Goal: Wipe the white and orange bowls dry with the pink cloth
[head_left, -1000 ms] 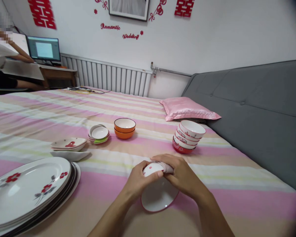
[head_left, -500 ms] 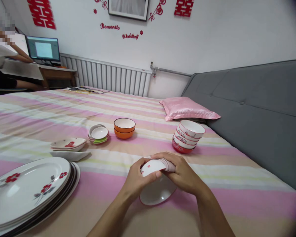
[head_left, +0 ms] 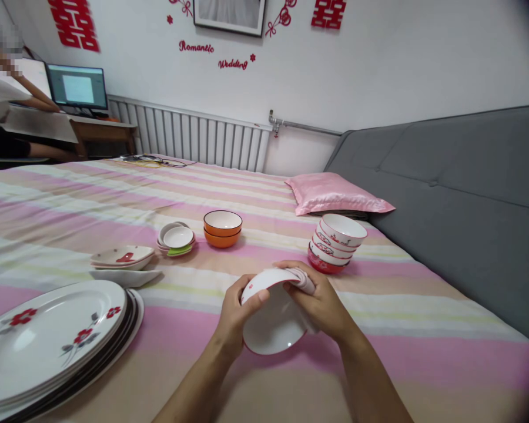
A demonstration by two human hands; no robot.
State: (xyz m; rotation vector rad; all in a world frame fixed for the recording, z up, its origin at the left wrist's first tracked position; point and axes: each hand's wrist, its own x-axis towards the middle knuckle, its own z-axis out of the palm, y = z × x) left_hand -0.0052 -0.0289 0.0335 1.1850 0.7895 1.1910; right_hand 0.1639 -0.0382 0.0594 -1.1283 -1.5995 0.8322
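Tipped on its side, a white bowl (head_left: 273, 323) with a red rim and a small red flower faces me just above the bed. My left hand (head_left: 235, 314) grips its left edge, thumb over the rim. At the upper right of the rim, my right hand (head_left: 324, 302) presses a folded pale pink cloth (head_left: 306, 282) around the edge. Some right fingers are hidden inside and behind the bowl. Beyond my right hand stands a leaning stack of white and red bowls (head_left: 335, 244).
Plates (head_left: 48, 341) with red flowers are stacked at the left. Behind them lie oblong dishes (head_left: 123, 258), small saucers (head_left: 177, 238) and two orange bowls (head_left: 221, 230). A pink pillow (head_left: 335, 194) lies near the grey headboard (head_left: 458, 194). A person (head_left: 9, 111) sits at the far left.
Both hands have lifted the bowl slightly and shifted it left, turning it so more of its inside shows. The cloth has stayed at the rim. The stacks have not moved.
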